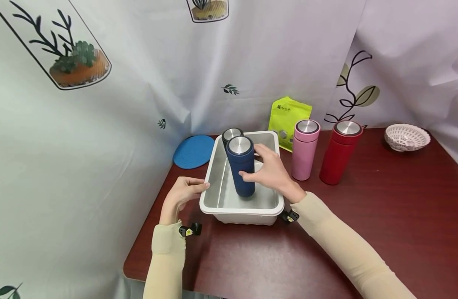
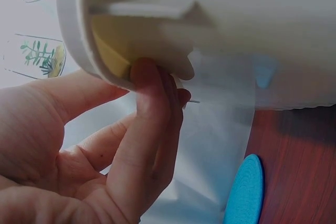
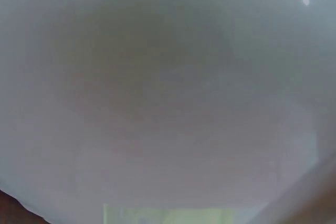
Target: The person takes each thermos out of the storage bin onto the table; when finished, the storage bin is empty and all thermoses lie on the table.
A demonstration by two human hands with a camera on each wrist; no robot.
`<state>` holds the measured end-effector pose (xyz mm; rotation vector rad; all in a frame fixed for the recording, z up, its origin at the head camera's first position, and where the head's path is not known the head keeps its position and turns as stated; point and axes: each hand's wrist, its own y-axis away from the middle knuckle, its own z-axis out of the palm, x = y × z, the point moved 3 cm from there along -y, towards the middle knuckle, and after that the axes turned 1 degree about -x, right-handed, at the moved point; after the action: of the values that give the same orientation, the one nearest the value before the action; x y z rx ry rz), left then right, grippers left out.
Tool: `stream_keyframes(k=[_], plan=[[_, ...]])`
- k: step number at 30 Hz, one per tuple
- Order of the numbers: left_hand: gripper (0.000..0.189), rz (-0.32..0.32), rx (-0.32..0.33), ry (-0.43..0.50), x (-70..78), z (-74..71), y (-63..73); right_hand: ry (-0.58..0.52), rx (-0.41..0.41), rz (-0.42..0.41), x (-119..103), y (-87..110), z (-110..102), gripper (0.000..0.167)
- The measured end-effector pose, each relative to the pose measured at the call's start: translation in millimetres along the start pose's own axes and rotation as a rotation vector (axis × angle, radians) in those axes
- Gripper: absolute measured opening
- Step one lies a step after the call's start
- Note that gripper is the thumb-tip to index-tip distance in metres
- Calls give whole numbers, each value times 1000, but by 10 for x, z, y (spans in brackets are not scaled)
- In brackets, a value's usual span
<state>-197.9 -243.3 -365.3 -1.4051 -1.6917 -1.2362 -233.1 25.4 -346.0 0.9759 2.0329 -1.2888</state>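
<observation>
A white plastic basin (image 1: 242, 211) stands on the table. At its left rim my left hand (image 1: 183, 192) pinches the edge between thumb and fingers; the left wrist view shows the fingers (image 2: 149, 106) curled under the basin's lip. My right hand (image 1: 270, 169) reaches over the right side and grips a dark blue thermos bottle (image 1: 241, 168), upright inside the basin, its steel-topped lid facing up. Behind it a black thermos bottle (image 1: 232, 132) is partly hidden. The right wrist view is filled by a blurred pale surface, and neither hand nor bottle shows clearly there.
Right of the basin stand a pink thermos bottle (image 1: 305, 151) and a red one (image 1: 340, 153). A lime-green pouch (image 1: 286, 120) leans at the back. A blue round mat (image 1: 193, 152) lies at the left, and a white woven basket (image 1: 406, 145) sits far right.
</observation>
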Motion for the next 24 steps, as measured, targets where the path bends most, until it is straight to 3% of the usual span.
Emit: stream_keyframes(k=[7,16,24], plan=[[43,17,-16,14,20,6,4,-17,87,-111,-132,34,-162,62],[44,13,-18,20,18,-5,3,-84,137,-149,-289,55,-350,64],[44,12,-20,19,-6,-19,-17,-142,229,-222,-411,116,-494,62]])
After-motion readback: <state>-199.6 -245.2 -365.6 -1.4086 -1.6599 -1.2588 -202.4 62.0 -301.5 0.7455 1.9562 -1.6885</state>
